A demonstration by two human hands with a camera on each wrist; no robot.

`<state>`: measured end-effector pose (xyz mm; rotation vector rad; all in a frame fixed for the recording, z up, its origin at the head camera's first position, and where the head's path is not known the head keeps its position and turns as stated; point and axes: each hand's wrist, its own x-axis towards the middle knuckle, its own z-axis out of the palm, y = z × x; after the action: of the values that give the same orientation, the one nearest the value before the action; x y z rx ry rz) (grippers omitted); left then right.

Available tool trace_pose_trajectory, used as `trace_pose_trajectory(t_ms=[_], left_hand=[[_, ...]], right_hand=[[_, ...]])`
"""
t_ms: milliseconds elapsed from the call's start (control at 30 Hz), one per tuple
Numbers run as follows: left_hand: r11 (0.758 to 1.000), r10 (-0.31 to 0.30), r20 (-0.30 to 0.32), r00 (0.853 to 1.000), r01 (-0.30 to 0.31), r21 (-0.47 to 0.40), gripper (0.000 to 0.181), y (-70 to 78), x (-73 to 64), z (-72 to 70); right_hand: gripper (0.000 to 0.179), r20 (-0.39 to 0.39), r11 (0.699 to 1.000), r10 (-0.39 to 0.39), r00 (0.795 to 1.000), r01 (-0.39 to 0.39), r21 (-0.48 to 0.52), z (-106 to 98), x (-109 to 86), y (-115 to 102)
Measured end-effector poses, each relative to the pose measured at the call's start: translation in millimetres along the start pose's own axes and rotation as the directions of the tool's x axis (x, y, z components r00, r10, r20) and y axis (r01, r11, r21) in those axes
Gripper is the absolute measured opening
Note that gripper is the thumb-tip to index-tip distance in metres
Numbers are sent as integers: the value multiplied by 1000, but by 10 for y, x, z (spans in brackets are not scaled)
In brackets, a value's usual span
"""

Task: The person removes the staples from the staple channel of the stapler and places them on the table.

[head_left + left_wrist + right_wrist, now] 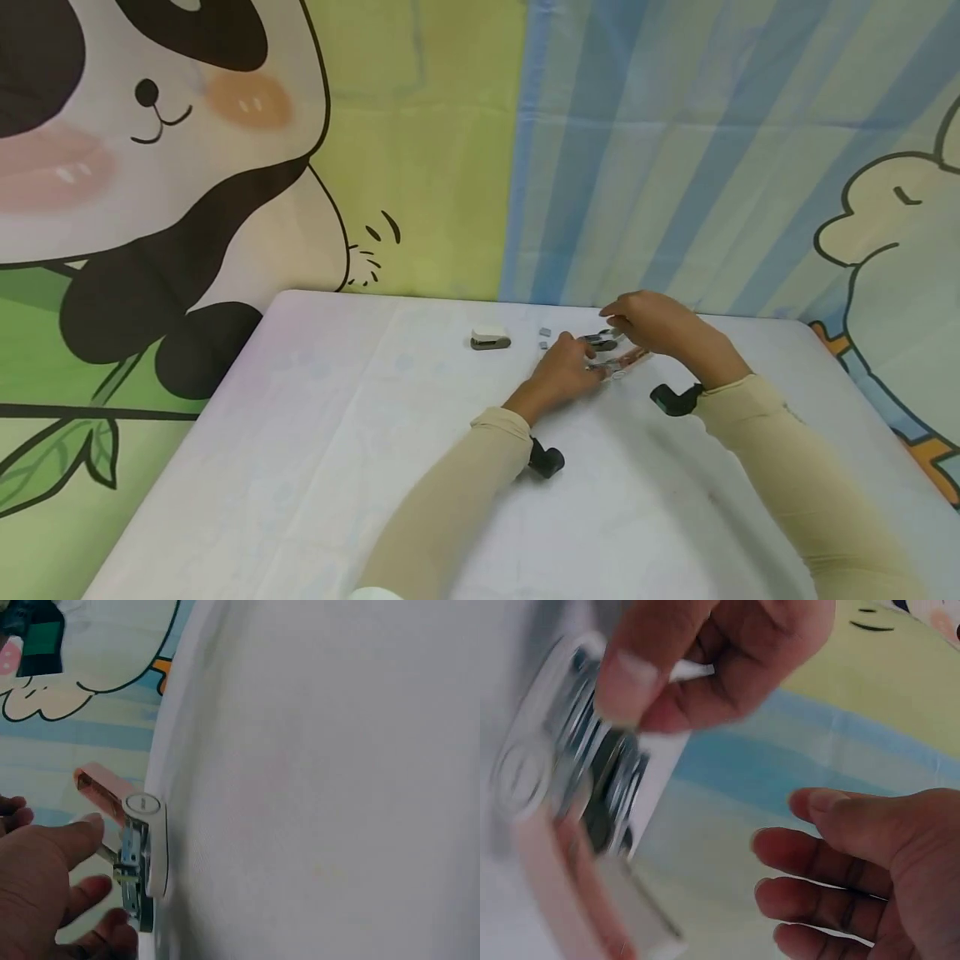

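An opened stapler with a pink lid (105,791) and a light base (157,859) lies on its base at the table's far side, its metal staple channel exposed. Beside it is a second opened stapler (602,342) with dark and metal parts. My left hand (564,372) grips at these staplers, its thumb and fingers curled against the metal channel; the hand hides part of both. Over the far end of the staplers hovers my right hand (654,321); in the right wrist view its fingers (817,900) are loosely bent, with nothing between them.
Left of the hands stands a white and grey stapler (491,337). Two small grey staple strips (544,332) lie between it and my left hand. A white cloth covers the table (300,467), whose far edge meets a cartoon-printed curtain (420,150).
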<state>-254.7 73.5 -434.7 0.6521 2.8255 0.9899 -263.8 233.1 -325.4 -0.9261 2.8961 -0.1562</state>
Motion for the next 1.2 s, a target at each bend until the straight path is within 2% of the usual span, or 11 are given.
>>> trace_pose_trajectory(t_ms=[167, 333, 433, 567, 667, 733, 800, 867, 967, 1067, 1200], left_hand=[[994, 100, -83, 992, -102, -23, 26, -202, -47, -248], [993, 108, -137, 985, -114, -33, 17, -462, -61, -564], [995, 92, -143, 985, -96, -24, 18, -614, -96, -677], [995, 79, -197, 977, -64, 82, 24, -766, -176, -727], [986, 41, -241, 970, 1, 168, 37, -863, -223, -750], [981, -19, -234, 972, 63, 182, 48, -947, -241, -765], [978, -84, -201, 976, 119, 169, 50, -1055, -261, -774], [981, -102, -168, 981, 127, 146, 41, -1167, -276, -784], [997, -50, -129, 990, 58, 59, 22, -1295, -304, -814], [999, 9, -113, 994, -14, -44, 15, -1355, -348, -860], [989, -4, -93, 996, -9, -148, 13, -1348, -458, -924]], right_hand=[[29, -77, 995, -93, 993, 96, 32, 41, 219, -178], [30, -103, 984, -127, 987, 138, 109, 166, 435, -293], [30, -110, 974, -142, 984, 158, 161, 308, 574, -358], [32, -129, 953, -140, 982, 169, 252, 524, 750, -461], [40, -100, 945, -103, 990, 129, 301, 641, 864, -536], [45, -61, 948, -88, 994, 103, 301, 696, 935, -585], [48, -23, 955, -87, 996, 90, 283, 758, 1007, -633], [47, -2, 962, -103, 995, 100, 253, 805, 1071, -683], [40, 7, 968, -112, 994, 108, 226, 837, 1133, -753], [34, 5, 971, -101, 995, 97, 220, 823, 1146, -801], [33, 9, 957, -89, 996, 83, 279, 813, 1094, -832]])
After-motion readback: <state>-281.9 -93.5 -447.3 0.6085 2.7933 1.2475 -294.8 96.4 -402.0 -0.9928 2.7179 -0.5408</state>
